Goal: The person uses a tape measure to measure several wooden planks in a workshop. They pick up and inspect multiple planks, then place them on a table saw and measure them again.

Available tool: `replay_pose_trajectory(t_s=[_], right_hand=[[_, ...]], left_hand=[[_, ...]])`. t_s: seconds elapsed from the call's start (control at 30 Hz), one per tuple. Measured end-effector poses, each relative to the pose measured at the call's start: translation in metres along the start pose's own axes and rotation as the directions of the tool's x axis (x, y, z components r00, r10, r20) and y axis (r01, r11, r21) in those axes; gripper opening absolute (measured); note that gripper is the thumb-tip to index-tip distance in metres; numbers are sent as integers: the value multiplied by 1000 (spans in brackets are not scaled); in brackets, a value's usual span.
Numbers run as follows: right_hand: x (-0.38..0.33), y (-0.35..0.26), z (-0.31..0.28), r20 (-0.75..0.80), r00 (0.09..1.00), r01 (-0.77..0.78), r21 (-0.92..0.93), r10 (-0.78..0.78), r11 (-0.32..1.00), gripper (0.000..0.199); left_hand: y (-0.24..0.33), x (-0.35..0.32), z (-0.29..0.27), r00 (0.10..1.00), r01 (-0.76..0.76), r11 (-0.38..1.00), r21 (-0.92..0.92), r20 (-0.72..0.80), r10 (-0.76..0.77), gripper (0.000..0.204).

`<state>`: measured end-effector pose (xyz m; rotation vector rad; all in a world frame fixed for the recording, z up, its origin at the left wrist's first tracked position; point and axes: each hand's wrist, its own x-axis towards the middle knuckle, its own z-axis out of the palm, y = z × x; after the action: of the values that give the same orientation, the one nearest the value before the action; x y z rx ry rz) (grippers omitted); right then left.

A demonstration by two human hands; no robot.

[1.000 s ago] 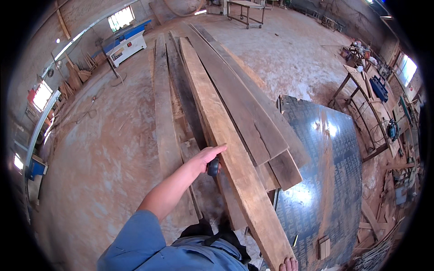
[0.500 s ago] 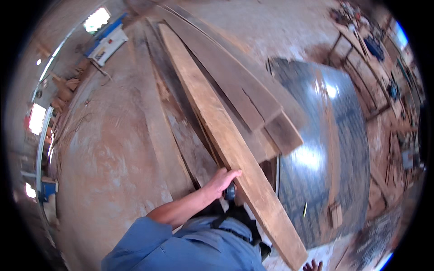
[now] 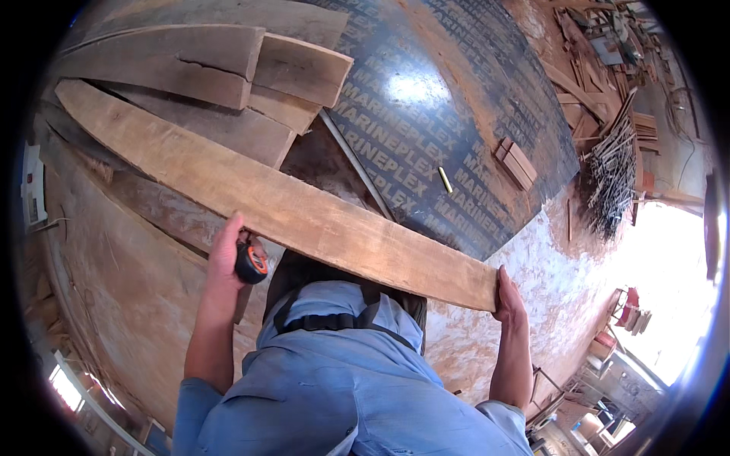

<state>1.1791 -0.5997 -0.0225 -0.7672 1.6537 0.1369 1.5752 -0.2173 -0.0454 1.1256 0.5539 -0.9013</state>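
Left hand: the left hand [image 3: 226, 254] lies against the near edge of the long plank [image 3: 281, 205], fingers pointing up along the wood, with a tape measure [image 3: 250, 263] tucked under the palm and held by the lower fingers.
Tape measure: a small round black case with an orange rim, pressed between the left hand and the plank's underside edge; no blade shows.
Right hand: the right hand [image 3: 508, 296] cups the plank's squared end, fingers closed around the corner and the thumb side towards the body.
Long plank: a pale, rough-sawn board spanning from one hand to the other and running on well past the left hand, up and away to the person's left; it crosses just in front of the chest.
Beyond the left hand: a stack of darker boards [image 3: 228, 68] lies beyond the plank, their cut ends stepped one over another.
Beyond the right hand: a big dark plywood sheet [image 3: 456, 99] with a glossy film face lies flat, well past the plank; a small wooden block [image 3: 516, 163] and a short yellow pencil [image 3: 445, 180] rest on it.
Further right of the right hand: a heap of scrap timber [image 3: 616, 167] on the dusty floor [image 3: 547, 258].
Clothing: a blue shirt [image 3: 342, 380] with a black strap across the upper chest.
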Motion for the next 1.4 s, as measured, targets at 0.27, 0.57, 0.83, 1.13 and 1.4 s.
replay_pose_trajectory(t_s=[0.27, 0.57, 0.83, 1.13, 1.4], right_hand=[[10, 33, -25, 236, 965, 102, 74, -117, 992, 56], [-55, 31, 1, -106, 987, 86, -285, -120, 955, 69], [-57, 42, 22, -201, 894, 255, -505, -400, 825, 76], [-37, 47, 35, -83, 786, 511, -473, -613, 718, 75], [-35, 43, 46, -34, 746, 576, -469, -665, 669, 73]], left_hand=[[149, 48, -83, 936, -155, 988, -27, -325, 137, 43], [188, 71, -121, 947, -142, 969, 201, -256, 192, 49], [135, 33, -93, 980, -129, 988, 86, -141, 141, 33], [13, -63, -11, 991, -129, 983, 128, -5, 131, 45], [8, -63, -46, 985, -107, 989, -101, 123, 119, 38]])
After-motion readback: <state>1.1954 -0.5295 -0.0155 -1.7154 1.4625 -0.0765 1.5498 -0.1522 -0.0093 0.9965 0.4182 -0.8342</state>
